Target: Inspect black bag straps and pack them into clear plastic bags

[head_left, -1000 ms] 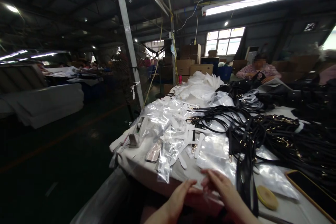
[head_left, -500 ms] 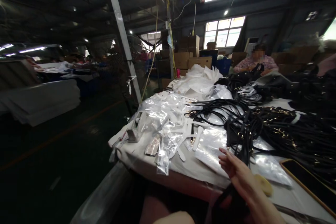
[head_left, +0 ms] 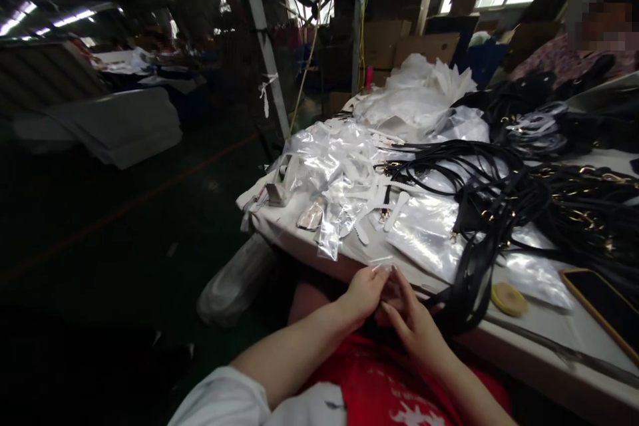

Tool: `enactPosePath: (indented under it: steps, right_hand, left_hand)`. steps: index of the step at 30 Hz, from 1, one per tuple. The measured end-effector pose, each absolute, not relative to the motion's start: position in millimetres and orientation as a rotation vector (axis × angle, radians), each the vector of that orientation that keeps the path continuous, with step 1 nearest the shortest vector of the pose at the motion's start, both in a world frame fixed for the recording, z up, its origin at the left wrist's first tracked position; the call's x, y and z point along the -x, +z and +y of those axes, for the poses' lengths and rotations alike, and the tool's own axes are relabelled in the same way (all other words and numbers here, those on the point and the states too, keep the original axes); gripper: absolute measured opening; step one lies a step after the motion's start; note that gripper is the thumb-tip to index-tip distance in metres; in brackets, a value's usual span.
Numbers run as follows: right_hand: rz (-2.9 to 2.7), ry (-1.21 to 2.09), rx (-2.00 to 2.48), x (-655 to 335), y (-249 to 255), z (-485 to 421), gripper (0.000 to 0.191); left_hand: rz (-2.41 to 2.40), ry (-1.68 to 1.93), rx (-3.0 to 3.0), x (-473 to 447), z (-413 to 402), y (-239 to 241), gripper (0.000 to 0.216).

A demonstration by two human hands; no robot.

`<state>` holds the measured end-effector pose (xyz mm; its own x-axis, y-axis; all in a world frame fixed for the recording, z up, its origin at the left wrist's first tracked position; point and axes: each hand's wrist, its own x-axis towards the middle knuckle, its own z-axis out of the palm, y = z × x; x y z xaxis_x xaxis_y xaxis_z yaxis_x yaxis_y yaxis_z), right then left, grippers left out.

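Note:
My left hand (head_left: 366,291) and my right hand (head_left: 413,321) meet fingertip to fingertip just below the front edge of the cloth-covered table (head_left: 529,336). Both are curled in a pinch on something small and pale that I cannot make out. A bundle of black straps (head_left: 472,273) hangs over the table edge right beside my right hand. A heap of clear plastic bags (head_left: 334,166) lies just beyond my hands. My red garment (head_left: 379,379) shows beneath my forearms.
A large tangle of black straps with gold clasps (head_left: 564,206) covers the right of the table. A yellow roll (head_left: 508,298) and a dark phone (head_left: 602,303) lie at the front right. White bags (head_left: 419,90) pile up at the back. Another person (head_left: 589,33) sits across. A pole (head_left: 262,40) stands to the left.
The view has tilted down and closer. My left hand has come back up to meet my right hand, which has pulled back from the table top to its front edge.

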<state>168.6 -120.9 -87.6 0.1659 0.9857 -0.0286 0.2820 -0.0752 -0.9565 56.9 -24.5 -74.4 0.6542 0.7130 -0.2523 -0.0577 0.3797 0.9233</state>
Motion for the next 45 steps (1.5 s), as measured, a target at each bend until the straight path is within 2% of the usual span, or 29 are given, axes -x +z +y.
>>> enactPosePath:
  steps: [3,6,10,14,17,21,23,29,36,41,45]
  right_hand:
    - [-1.283,0.933,1.569,-182,-80,-123,0.058]
    - [-1.223,0.905,1.591,-201,-69,-118,0.039]
    - [-1.265,0.972,1.554,-210,-60,-112,0.03]
    - [-1.308,0.885,1.575,-200,-65,-114,0.027]
    - [-1.303,0.853,1.592,-193,-68,-118,0.028]
    - [-1.315,0.831,1.599,-194,-66,-121,0.031]
    - [-1.314,0.854,1.589,-198,-64,-122,0.024]
    - [-1.121,0.981,1.636,-203,-68,-126,0.029]
    - [-1.144,0.891,1.649,-196,-69,-126,0.035]
    - [-1.266,0.845,1.64,-201,-63,-122,0.022]
    - [-1.282,0.746,1.711,-200,-66,-122,0.024]
  left_hand:
    - [0.666,0.533,-1.25,-47,-25,-74,0.054]
    - [0.498,0.301,-1.54,-30,-24,-73,0.045]
    - [0.386,0.02,-1.676,-17,-24,-74,0.035]
    - [0.478,0.171,-1.698,-19,-29,-80,0.032]
    - [0.614,0.322,-1.56,-24,-34,-82,0.043]
    - [0.638,0.289,-1.412,-26,-37,-75,0.053]
    - [0.658,0.286,-1.352,-25,-36,-71,0.055]
    - [0.674,0.296,-1.325,-22,-32,-67,0.049]
    - [0.687,0.268,-1.457,-21,-33,-71,0.042]
    - [0.717,0.286,-1.543,-21,-29,-74,0.03]
    - [0.755,0.321,-1.651,-22,-28,-75,0.028]
